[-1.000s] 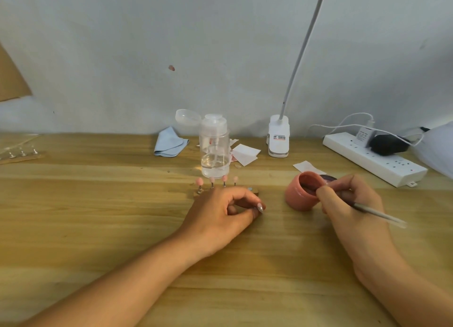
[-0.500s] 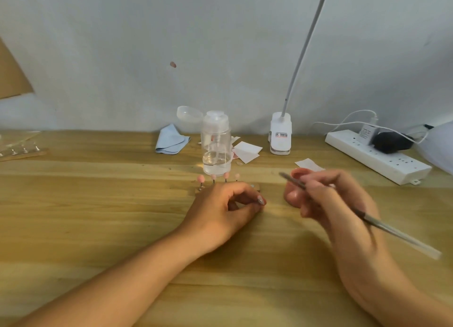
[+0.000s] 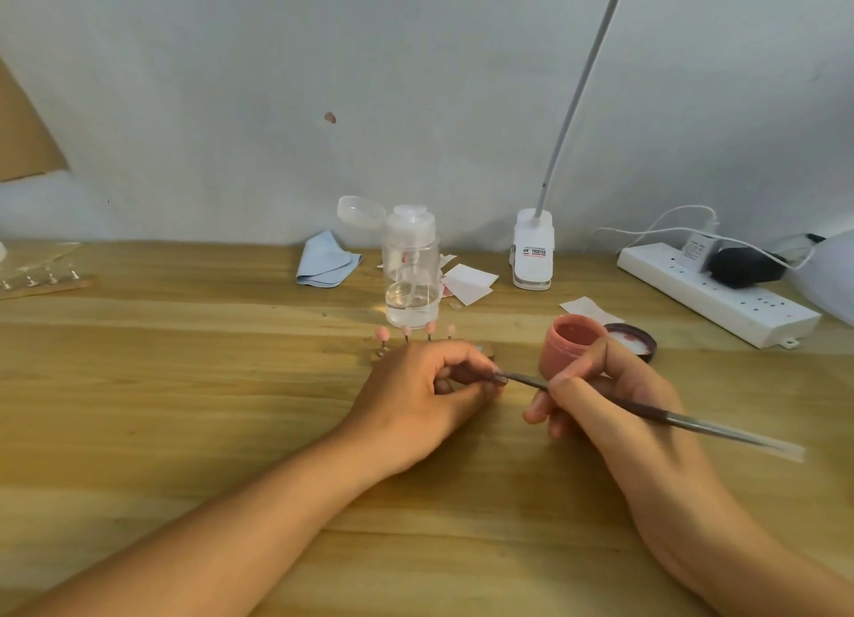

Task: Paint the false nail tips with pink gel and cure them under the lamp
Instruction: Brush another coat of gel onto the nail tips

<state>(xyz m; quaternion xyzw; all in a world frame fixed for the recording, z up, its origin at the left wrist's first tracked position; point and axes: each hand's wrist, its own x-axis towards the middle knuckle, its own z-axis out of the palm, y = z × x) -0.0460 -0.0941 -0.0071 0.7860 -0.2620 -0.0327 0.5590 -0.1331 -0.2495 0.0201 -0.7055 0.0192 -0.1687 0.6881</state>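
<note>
Right hand (image 3: 614,399) pinches a slender brush (image 3: 647,413) near its middle; the brush's long axis runs from lower right up to the left, its tip meeting the fingertips (image 3: 492,378) of the left hand (image 3: 416,394). The left hand rests curled on the surface (image 3: 185,385), fingers closed around something small at the brush tip, judged to be 1 nail tip on its stand, though the item itself is too hidden to confirm. The working point thus lies left of the right hand, between the 2 hands, and the stroke likely runs along the brush axis. Just beyond the left hand stand 4 pink nail tips (image 3: 416,332) on pins. The open gel pot (image 3: 570,341) sits directly behind the right hand, its lid (image 3: 631,339) beside it.
</note>
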